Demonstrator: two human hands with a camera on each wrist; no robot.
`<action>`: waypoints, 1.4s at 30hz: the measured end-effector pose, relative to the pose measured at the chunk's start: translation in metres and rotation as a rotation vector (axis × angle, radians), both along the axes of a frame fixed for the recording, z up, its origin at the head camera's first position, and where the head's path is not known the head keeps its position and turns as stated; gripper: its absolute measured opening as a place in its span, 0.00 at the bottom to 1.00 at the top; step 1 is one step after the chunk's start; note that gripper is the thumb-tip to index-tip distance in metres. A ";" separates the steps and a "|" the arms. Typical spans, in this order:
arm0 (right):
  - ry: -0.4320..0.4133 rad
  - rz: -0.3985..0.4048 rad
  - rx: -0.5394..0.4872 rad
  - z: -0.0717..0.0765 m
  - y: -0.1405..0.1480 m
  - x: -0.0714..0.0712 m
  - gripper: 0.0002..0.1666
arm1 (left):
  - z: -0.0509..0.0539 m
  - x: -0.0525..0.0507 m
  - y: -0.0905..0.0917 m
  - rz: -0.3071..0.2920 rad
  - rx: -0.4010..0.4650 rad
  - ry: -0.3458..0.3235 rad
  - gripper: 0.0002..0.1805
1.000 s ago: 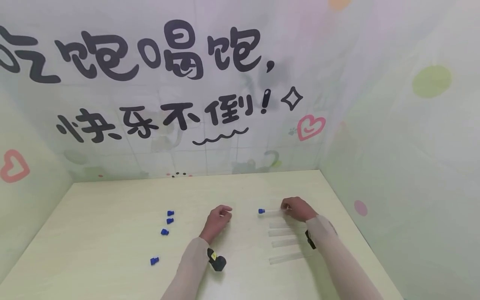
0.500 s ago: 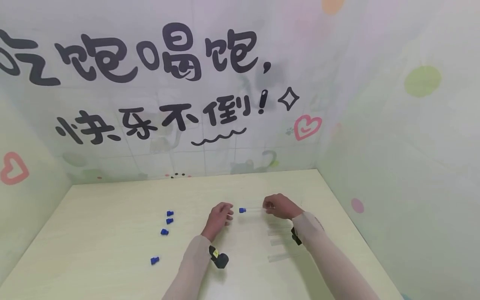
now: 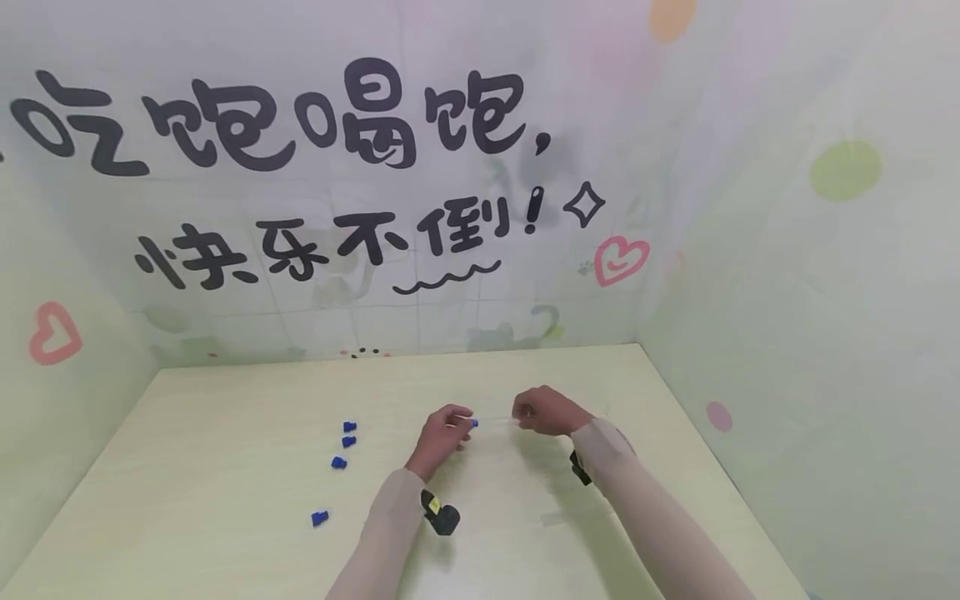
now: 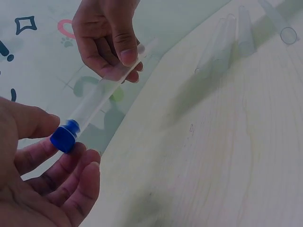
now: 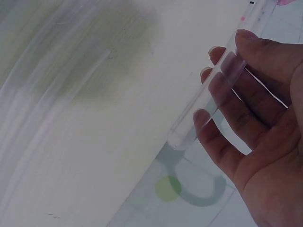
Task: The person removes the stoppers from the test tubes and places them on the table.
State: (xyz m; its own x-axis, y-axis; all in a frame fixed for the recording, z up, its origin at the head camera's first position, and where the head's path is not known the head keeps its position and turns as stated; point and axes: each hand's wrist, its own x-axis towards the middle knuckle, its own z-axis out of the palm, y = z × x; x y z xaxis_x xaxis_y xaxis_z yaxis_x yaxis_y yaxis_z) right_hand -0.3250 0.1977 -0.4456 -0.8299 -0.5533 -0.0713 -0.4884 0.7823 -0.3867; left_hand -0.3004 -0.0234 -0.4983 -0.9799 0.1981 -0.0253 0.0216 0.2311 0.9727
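Observation:
A clear test tube point(image 4: 98, 100) with a blue cap point(image 4: 63, 139) at one end is held above the table between my two hands. My right hand point(image 3: 551, 411) grips the tube near its rounded end, thumb against curled fingers, as the right wrist view shows. At the capped end, my left hand point(image 3: 441, 435) pinches the blue cap between thumb and fingers. In the left wrist view the cap's narrow neck is at the tube's mouth; how deeply it sits cannot be told.
Several loose blue caps point(image 3: 339, 462) lie on the table point(image 3: 225, 500) left of my left hand. Several clear tubes point(image 4: 246, 35) lie on the right side, mostly behind my right arm in the head view. Printed walls point(image 3: 810, 350) enclose the table's back and sides.
My right hand has carried the capped tube leftward to my left hand. My left hand, loose with nothing in it before, has come to pinch the cap.

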 end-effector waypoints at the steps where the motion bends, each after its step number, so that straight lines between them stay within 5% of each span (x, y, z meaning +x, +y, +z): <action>1: 0.001 0.008 -0.001 0.001 -0.002 0.001 0.05 | 0.000 0.000 0.000 0.011 -0.016 -0.012 0.14; 13: 0.064 0.049 0.043 0.002 -0.019 0.006 0.11 | 0.006 0.002 -0.009 0.084 -0.123 -0.018 0.10; 27: 0.484 -0.110 0.144 -0.009 -0.039 0.017 0.13 | 0.019 0.007 -0.008 0.253 -0.191 0.110 0.07; 33: 0.745 -0.091 0.125 -0.019 -0.049 0.025 0.12 | 0.026 0.005 -0.015 0.285 -0.143 0.020 0.09; 42: 1.124 -0.095 0.125 -0.042 -0.054 0.036 0.12 | 0.031 0.000 -0.027 0.258 0.064 -0.235 0.17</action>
State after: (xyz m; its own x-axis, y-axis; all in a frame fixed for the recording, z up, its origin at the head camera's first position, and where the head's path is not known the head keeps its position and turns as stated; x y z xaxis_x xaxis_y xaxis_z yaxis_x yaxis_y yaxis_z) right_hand -0.2892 0.1437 -0.4873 -0.4968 -0.5257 0.6905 -0.4459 0.8372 0.3166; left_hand -0.3000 -0.0503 -0.4677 -0.9667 -0.0464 -0.2517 -0.2558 0.1385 0.9568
